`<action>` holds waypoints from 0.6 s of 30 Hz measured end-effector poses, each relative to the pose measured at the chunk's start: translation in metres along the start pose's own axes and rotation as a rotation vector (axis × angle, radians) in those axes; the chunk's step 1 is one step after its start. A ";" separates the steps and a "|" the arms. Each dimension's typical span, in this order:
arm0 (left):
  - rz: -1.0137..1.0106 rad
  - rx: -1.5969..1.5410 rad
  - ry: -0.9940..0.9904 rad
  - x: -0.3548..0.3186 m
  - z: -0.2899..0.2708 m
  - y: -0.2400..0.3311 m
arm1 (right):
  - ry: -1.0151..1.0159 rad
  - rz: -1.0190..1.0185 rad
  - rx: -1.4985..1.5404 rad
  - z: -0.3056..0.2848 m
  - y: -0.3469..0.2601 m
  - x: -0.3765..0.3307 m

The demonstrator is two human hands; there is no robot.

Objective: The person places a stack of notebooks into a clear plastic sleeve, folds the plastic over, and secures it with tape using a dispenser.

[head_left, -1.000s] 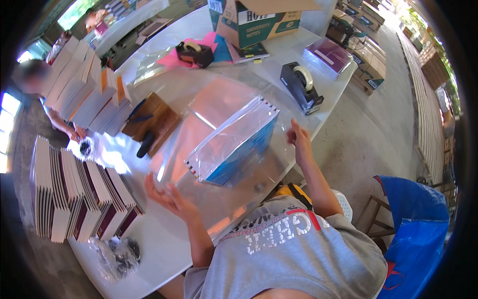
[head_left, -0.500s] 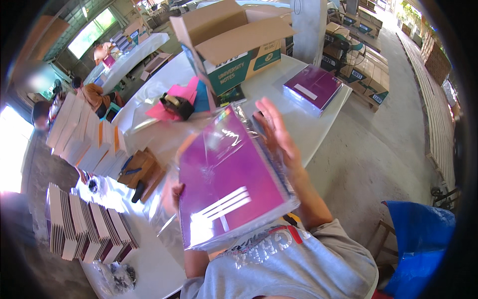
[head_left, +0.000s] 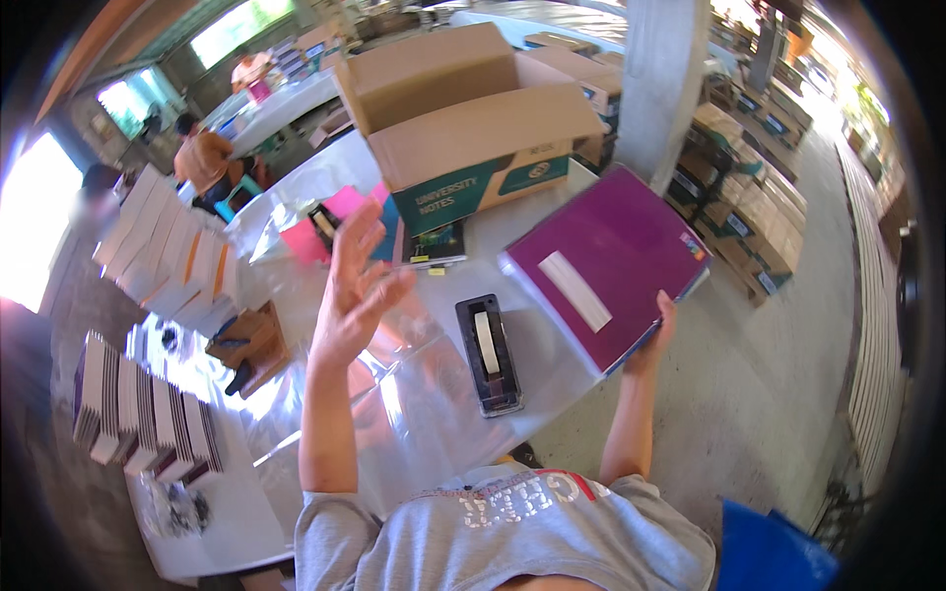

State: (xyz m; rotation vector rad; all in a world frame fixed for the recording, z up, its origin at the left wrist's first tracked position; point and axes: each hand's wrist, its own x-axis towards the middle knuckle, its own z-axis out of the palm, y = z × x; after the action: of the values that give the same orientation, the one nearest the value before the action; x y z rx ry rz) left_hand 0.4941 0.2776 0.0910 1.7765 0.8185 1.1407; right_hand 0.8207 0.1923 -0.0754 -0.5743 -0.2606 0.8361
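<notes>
My right hand (head_left: 662,340) grips the near right edge of a purple notebook pack (head_left: 631,251), thumb on top and the other fingers hidden beneath. The pack is over the right end of the table, with a white label strip facing up; whether it rests on another pack below cannot be made out. Raised above the table, my left hand (head_left: 353,291) is empty with its fingers spread. Between my arms a black tape dispenser (head_left: 488,355) with a pale roll stands on the table. Clear plastic film (head_left: 394,394) lies under and beside my left forearm.
An open cardboard box (head_left: 473,163) stands at the back, with pink paper (head_left: 303,241) and a dark booklet (head_left: 439,246) near it. Tall stacks of books (head_left: 168,251), notebooks (head_left: 143,409) and a wooden block (head_left: 258,340) occupy the left. A pillar (head_left: 660,89) rises behind; people sit farther off.
The purple pack has moved from in front of my chest to the right end of the table. My left hand has let go of it and risen. The tape dispenser between my arms is now uncovered.
</notes>
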 end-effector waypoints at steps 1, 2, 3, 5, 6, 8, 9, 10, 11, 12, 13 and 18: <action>0.001 0.008 0.038 -0.009 -0.012 -0.003 | -0.020 -0.044 0.027 -0.004 -0.004 0.023; -0.138 0.104 -0.076 -0.021 -0.025 -0.007 | -0.046 -0.015 0.023 -0.019 -0.005 0.047; -0.282 0.183 -0.200 -0.034 -0.034 -0.016 | -0.011 -0.068 -0.051 -0.041 -0.006 0.072; -0.338 0.297 -0.173 -0.065 -0.056 -0.027 | -0.004 -0.081 -0.119 -0.042 0.010 0.099; -0.398 0.415 -0.166 -0.081 -0.066 -0.032 | 0.182 -0.106 -0.188 -0.040 0.018 0.104; -0.486 0.616 -0.109 -0.110 -0.081 -0.038 | 0.276 -0.066 -0.172 -0.072 0.022 0.135; -0.507 0.618 -0.084 -0.131 -0.089 -0.045 | 0.259 -0.040 -0.179 -0.083 0.019 0.147; -0.558 0.782 -0.039 -0.157 -0.099 -0.050 | 0.275 0.002 -0.201 -0.089 0.020 0.152; -0.600 0.939 -0.002 -0.180 -0.108 -0.054 | 0.292 0.029 -0.225 -0.094 0.019 0.155; -0.617 0.939 0.014 -0.201 -0.114 -0.052 | 0.270 0.065 -0.224 -0.098 0.015 0.156; -0.681 0.884 0.031 -0.223 -0.118 -0.051 | 0.246 0.099 -0.227 -0.099 0.009 0.155; -0.821 0.732 0.243 -0.333 -0.136 -0.039 | 0.204 0.113 -0.417 -0.085 0.013 0.149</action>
State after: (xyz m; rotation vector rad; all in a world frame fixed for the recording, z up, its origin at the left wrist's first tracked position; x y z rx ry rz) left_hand 0.2416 0.0518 -0.0370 1.5446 2.0669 0.5125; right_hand 0.9469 0.2801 -0.1531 -1.0664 -0.2173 0.8295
